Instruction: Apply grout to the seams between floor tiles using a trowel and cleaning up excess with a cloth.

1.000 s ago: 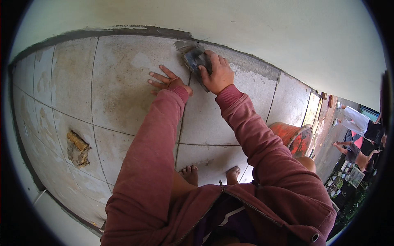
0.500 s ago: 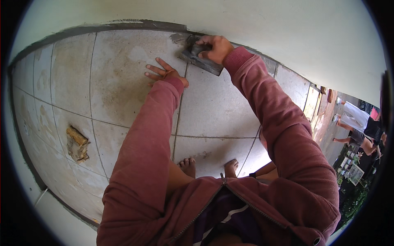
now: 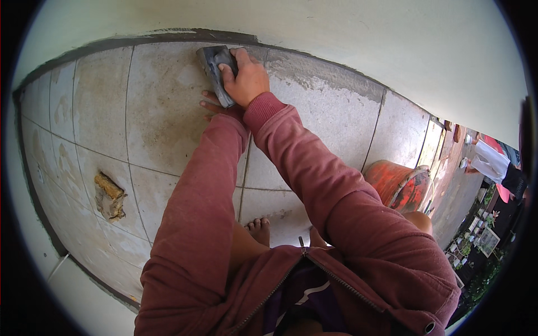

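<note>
My right hand [image 3: 248,78] grips a dark grey rectangular float [image 3: 212,66], held over the pale floor tiles [image 3: 158,101] just below the cement-edged foot of the white wall [image 3: 358,22]. My left hand [image 3: 213,105] lies on the tile with fingers apart, partly hidden behind the float and my right wrist. Rough grey cement [image 3: 322,75] is smeared along the tile edge to the right of the float.
A crumpled brown lump [image 3: 109,196] lies on the tiles at left. An orange bucket [image 3: 395,185] stands by my right side. My bare feet [image 3: 258,231] are below. At far right are people [image 3: 493,162] on pavement beside potted plants [image 3: 471,241].
The float in my right hand has moved left and turned, now covering part of my left hand. More of the smeared cement and the orange bucket shows than half a second ago.
</note>
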